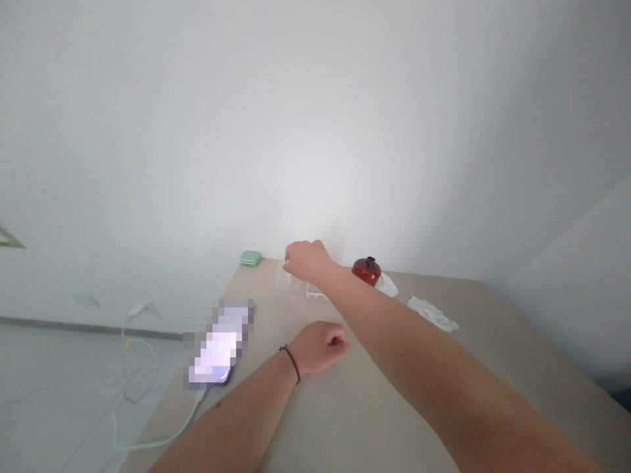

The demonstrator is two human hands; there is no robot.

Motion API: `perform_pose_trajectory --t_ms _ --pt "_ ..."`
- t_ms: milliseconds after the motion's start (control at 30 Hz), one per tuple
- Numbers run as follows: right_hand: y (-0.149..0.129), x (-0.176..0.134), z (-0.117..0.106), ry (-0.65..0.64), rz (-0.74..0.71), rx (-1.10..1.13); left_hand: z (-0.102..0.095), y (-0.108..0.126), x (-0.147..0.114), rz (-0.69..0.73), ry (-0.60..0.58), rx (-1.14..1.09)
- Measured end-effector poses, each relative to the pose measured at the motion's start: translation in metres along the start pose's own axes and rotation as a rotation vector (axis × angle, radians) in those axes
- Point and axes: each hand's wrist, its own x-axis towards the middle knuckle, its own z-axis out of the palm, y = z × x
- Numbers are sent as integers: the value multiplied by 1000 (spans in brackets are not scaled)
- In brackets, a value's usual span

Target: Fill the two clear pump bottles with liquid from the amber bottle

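Observation:
My right hand [308, 259] reaches across to the far side of the table, its fingers curled and pointing down. Whatever they may hold is hidden by the hand. Just below and beside it lies a clear plastic piece [290, 284], and a clear, pale-edged case [317, 292] is partly covered by the wrist. My left hand [320, 347], with a dark cord bracelet [290, 363] at the wrist, rests near the table's middle. Its fingers are curled into a loose fist, and nothing shows in them. To the right of my right hand stands a dark red, rounded bottle [367, 270].
A phone [219, 345] with a white cable [162, 443] lies at the table's left edge. In the far left corner sits a small green case [250, 258]. White crumpled tissue [431, 314] lies right of my forearm, more [387, 285] by the bottle. A wall stands behind.

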Motion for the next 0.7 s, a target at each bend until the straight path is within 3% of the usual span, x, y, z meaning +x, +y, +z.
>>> perform_pose_trajectory --t_ms 100,200,300,433,567,700 --pt "8 -26 -33 68 17 54 0 -2 0 -3 18 -38" --pt "24 -63 -61 108 52 278 2 -6 2 -8 45 -89" --pt "42 -103 -70 90 58 416 5 -10 4 1 90 -156" --pt "59 -142 -49 65 123 490 8 -15 6 2 204 -281" --pt "72 -163 -14 179 199 626 8 -19 6 -64 399 -473" --pt "84 -171 18 269 254 814 8 -24 8 -49 417 -664"
